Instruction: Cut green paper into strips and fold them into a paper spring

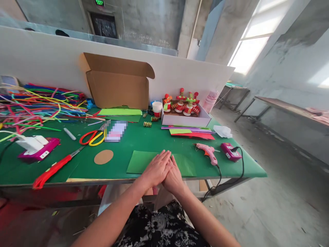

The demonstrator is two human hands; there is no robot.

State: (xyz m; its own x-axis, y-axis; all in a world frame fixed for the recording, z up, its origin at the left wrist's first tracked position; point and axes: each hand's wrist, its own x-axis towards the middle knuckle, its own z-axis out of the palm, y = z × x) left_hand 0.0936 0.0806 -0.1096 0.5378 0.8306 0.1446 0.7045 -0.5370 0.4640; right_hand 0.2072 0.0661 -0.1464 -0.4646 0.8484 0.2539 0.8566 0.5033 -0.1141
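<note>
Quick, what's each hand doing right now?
Left hand: open, fingers extended, overlapping the right hand above green paper; nothing seen held.
Right hand: open, partly covered by the left hand; nothing seen held.

Daylight pours from the window (253, 51) beyond the counter's (253, 169) right end, its panes washed out to white, and throws a bright patch on the wall (303, 61) there. The counter is evenly lit with faint sheen; beneath it is dimmer. The hands (155, 168) look fairly sharp. High behind the counter, a sign (99, 2) glows green. Wide-angle stretch tilts lines beyond both counter ends. On the counter's left half, coarse pixels mask a flat thing (115, 131).
</note>
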